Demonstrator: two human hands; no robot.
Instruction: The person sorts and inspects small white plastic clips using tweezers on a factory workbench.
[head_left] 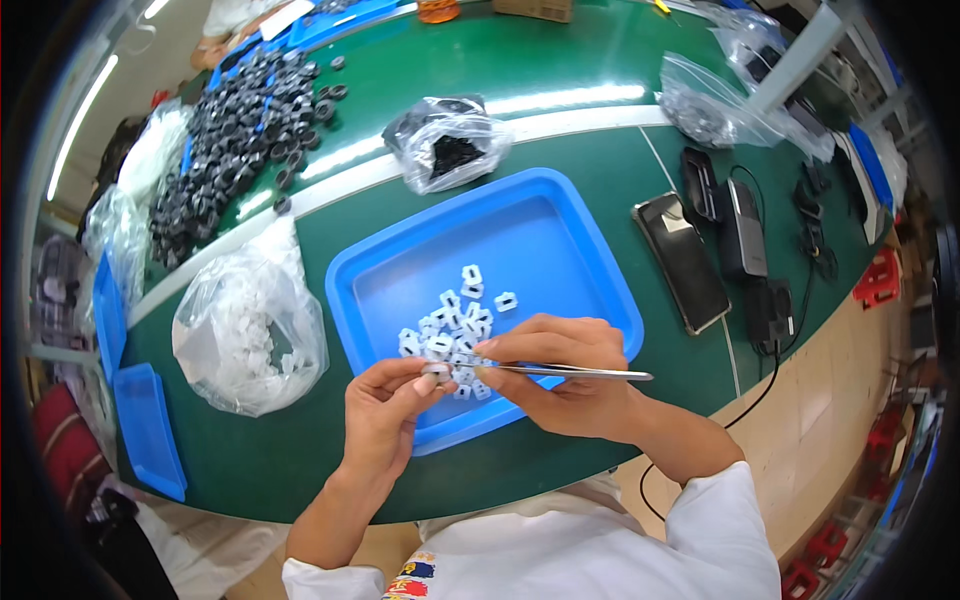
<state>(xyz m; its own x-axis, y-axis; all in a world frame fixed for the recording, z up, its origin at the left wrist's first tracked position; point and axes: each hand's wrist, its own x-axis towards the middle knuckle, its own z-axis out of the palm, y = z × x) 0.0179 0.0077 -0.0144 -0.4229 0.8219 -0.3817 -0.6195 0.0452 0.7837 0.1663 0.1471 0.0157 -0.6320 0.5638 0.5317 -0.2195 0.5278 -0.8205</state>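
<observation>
Between the thumb and fingers of my left hand [385,405] is a small white plastic part [437,371], partly covered by the fingertips. My right hand [565,375] grips metal tweezers [600,374], whose tips reach to that part; whether they touch it I cannot tell. Both hands are over the near side of a blue tray [585,235]. In the tray lies a loose heap of small white plastic parts [445,318], several with a dark slot in the middle.
Behind the tray sits a clear bag of black pieces [455,150]; to its left, a bag of white pieces [255,330]. Black round caps [240,130] are piled at the far left. On the right are a phone [682,262], a grey device [742,230] and cables. Empty-looking small blue trays [150,430] stand far left.
</observation>
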